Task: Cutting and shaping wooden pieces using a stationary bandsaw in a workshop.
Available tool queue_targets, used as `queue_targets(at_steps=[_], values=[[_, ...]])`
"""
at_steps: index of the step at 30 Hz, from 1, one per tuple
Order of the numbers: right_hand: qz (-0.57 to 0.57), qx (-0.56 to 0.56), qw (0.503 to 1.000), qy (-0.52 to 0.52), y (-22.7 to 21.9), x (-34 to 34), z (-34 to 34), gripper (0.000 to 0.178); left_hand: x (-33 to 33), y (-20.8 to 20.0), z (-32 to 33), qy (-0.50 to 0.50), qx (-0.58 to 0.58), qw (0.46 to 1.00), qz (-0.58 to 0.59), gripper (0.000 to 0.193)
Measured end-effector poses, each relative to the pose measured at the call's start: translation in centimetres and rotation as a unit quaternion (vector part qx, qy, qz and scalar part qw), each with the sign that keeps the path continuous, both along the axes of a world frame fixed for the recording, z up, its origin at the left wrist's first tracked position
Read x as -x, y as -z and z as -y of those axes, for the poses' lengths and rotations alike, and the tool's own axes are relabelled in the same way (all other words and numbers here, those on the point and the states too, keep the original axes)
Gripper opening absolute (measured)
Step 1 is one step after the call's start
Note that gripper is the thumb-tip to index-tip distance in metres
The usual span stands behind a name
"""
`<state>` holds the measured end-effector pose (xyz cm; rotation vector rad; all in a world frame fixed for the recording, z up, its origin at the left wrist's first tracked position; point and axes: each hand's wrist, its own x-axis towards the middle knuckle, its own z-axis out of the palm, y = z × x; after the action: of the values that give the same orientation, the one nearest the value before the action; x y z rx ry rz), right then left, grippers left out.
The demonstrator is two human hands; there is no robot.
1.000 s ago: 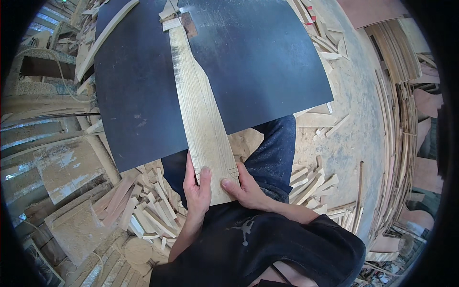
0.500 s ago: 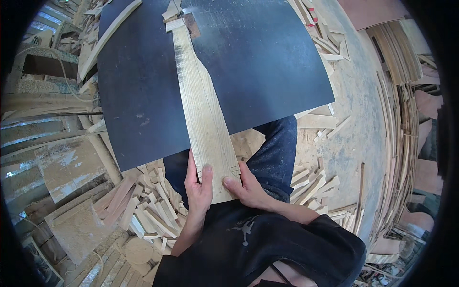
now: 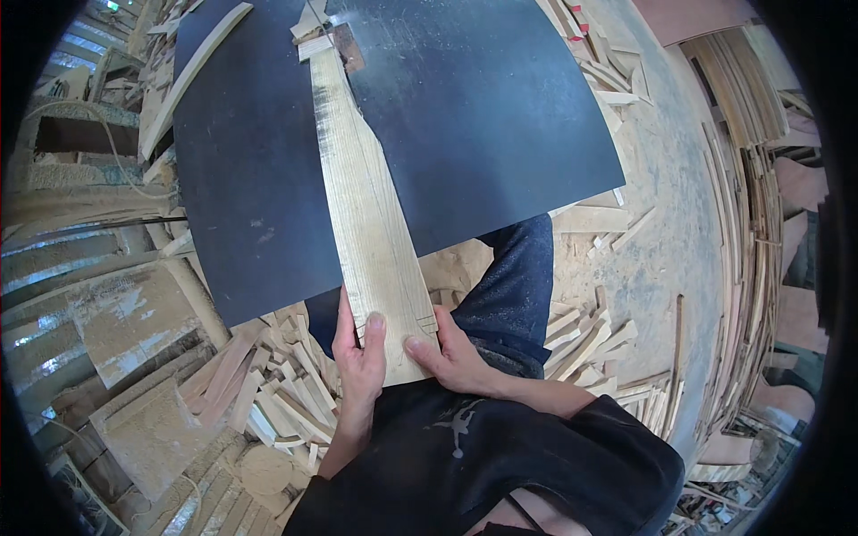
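A long pale wooden board lies across a dark tabletop, its near end reaching past the edge toward my body. One side of the board is cut in a curve and narrows toward the far end, with a dark pencil-like line along its face. My left hand grips the near end from the left, thumb on top. On the right side my right hand holds the same end, thumb also on top. The board's far tip meets a small pale block beside a thin blade-like line at a brownish insert.
A curved wood strip rests on the table's left side. Piles of offcuts lie on the floor at left, with more offcuts at right. Long boards are stacked along the far right. Sawdust-covered planks stand at left.
The board and both hands sit slightly farther left in the picture, and the near end a little closer to me. The view has shifted slightly too. Both hands keep their hold.
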<state>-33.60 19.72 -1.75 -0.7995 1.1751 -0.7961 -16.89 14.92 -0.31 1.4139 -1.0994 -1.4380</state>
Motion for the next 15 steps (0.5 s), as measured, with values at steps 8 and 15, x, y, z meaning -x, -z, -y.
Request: queue_targets(at_steps=[8, 15], values=[[-0.012, 0.004, 1.0, 0.02, 0.4, 0.3, 1.4, 0.058, 0.5, 0.2, 1.7, 0.002, -0.001, 1.0, 0.014, 0.067], [-0.035, 0.005, 0.999, 0.021, 0.5, 0.4, 0.1, 0.061, 0.4, -0.3, 0.5, 0.019, -0.018, 1.0, 0.013, 0.068]])
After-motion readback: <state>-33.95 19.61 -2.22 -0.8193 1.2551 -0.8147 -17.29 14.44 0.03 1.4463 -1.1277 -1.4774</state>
